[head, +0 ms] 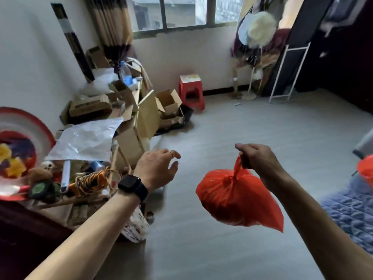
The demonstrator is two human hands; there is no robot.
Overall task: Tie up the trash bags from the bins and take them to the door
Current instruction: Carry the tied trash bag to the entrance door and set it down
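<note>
Cardboard boxes crowd left of right hand gripping knotted red bag.

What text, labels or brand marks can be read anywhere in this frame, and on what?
None legible.
Red stool: pale sticker on its top, too blurred to read.
Smartwatch: screen dark, no text.
Red trash bag held by the right hand: no print visible.
</note>
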